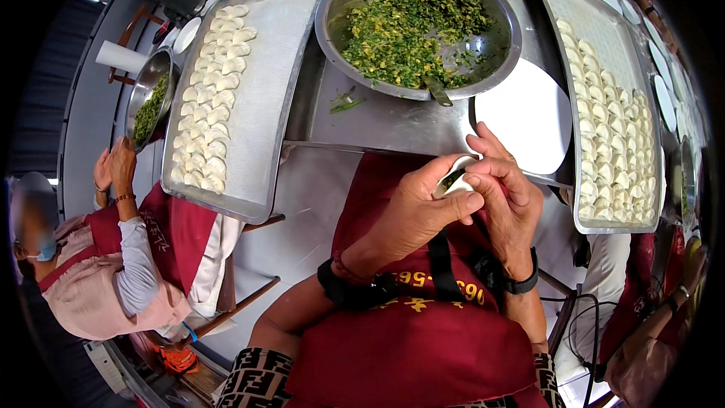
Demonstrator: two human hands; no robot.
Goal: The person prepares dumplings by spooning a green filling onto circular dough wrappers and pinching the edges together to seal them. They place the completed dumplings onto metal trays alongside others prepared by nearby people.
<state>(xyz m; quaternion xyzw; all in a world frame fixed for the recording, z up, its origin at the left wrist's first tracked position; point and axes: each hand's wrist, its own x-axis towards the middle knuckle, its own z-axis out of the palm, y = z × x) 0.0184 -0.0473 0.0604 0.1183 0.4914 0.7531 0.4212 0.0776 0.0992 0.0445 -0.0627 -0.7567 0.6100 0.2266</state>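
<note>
Over my lap, my left hand (433, 195) cradles a dumpling wrapper (453, 178) folded partway around dark green filling. The thumb and fingertips of my right hand (501, 184) pinch its right edge. Beyond my hands stands a large steel bowl (325, 39) of chopped green and yellow filling (396, 34), a metal utensil handle (438, 92) resting at its near rim. A round white plate (524, 119) lies just beyond my right hand. Rows of shaped dumplings (209, 102) fill the left part of the left metal tray (260, 96); more dumplings (612, 147) cover much of the right tray (606, 17).
At the left, a seated co-worker (124, 260) has both hands near a smaller steel bowl (170, 76) of filling. Another person's arm (651, 317) shows at the far right. Green scraps (345, 103) lie on the steel table (374, 124). A black cable (596, 340) hangs at the lower right.
</note>
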